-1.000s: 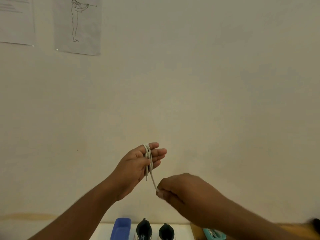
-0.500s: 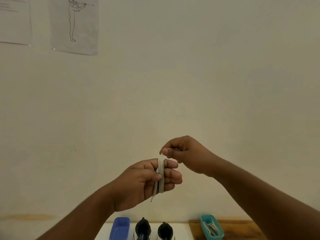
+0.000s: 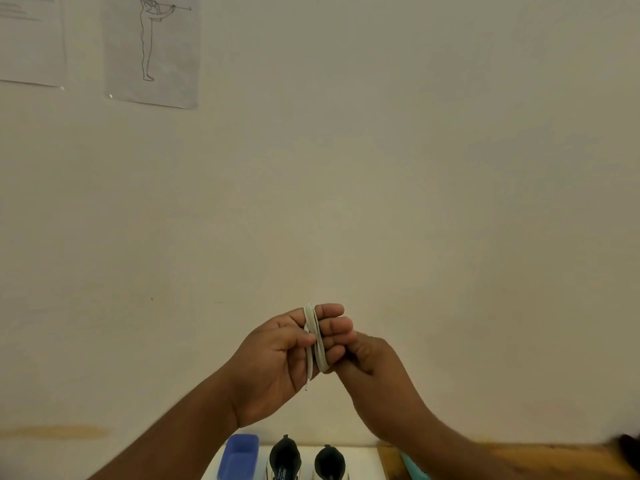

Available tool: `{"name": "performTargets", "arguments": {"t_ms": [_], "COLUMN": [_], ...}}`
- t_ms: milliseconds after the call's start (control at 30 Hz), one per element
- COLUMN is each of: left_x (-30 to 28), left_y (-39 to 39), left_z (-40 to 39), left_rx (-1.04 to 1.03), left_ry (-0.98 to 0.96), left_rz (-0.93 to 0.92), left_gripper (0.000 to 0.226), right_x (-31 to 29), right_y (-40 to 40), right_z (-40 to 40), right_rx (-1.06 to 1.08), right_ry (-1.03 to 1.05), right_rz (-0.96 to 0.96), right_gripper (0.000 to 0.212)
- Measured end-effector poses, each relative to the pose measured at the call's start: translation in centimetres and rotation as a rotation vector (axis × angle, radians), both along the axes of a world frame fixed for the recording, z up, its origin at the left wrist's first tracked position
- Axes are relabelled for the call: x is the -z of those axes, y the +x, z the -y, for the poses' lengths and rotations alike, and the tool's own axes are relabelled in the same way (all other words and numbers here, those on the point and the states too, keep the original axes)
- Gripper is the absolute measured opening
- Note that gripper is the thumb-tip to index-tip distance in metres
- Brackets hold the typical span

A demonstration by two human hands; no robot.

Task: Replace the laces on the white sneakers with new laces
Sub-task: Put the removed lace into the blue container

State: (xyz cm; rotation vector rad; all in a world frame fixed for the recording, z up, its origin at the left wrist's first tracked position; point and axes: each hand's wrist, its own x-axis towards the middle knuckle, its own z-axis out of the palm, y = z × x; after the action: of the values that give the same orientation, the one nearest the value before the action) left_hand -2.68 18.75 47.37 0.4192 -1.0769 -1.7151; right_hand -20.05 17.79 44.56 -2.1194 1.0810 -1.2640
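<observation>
The right hand (image 3: 372, 372) has dropped from above to behind the left hand (image 3: 277, 362), its grip hidden, while the left's straight fingers and thumb hold the lace (image 3: 317, 341) coiled for tidy bundling, above the sneakers (image 3: 306, 462) on the counter (image 3: 363, 460).

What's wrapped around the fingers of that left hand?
A pale lace coils around the left hand fingers, one end dangling. The right hand behind covers the rest.

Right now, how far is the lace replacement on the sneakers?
Done: one lace is off a shoe and wound round the left hand fingers. In hand: the right hand is at the coil, its grip hidden. Left: the sneakers below; whether they are laced cannot be seen.
</observation>
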Motion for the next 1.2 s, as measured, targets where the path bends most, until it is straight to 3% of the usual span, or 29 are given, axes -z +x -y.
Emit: {"name": "performTargets", "arguments": {"t_ms": [133, 200, 367, 467, 667, 967, 1200], "left_x": [-0.2, -0.2, 0.4, 0.6, 0.6, 0.2, 0.2], "left_y": [-0.3, -0.6, -1.9, -2.3, -2.4, -1.9, -2.3], "left_z": [-0.3, -0.5, -1.1, -1.1, -1.6, -2.5, -3.0], "left_rx": [-0.038, -0.072, -0.168, -0.200, -0.197, -0.154, -0.061], "left_ry": [-0.015, -0.045, -0.082, -0.055, -0.009, -0.062, -0.008], "left_rz": [-0.029, -0.009, 0.042, -0.009, -0.123, -0.101, -0.202], "left_gripper": [0.053, 0.053, 0.049, 0.048, 0.048, 0.047, 0.044], "right_x": [0.4, 0.9, 2.7, 3.2, 3.6, 3.0, 1.9], "right_y": [0.9, 1.4, 3.3, 4.1, 4.3, 1.6, 0.9], "right_z": [-1.7, -2.3, -2.1, -1.6, -1.5, -0.1, -0.6], "right_rx": [-0.167, -0.176, 0.153, 0.209, 0.045, -0.115, -0.331], "right_ry": [0.248, 0.275, 0.019, -0.052, -0.053, -0.099, 0.170], "right_rz": [0.309, 0.410, 0.347, 0.410, 0.585, 0.420, 0.603], "right_gripper": [0.030, 0.034, 0.036, 0.029, 0.019, 0.027, 0.043]}}
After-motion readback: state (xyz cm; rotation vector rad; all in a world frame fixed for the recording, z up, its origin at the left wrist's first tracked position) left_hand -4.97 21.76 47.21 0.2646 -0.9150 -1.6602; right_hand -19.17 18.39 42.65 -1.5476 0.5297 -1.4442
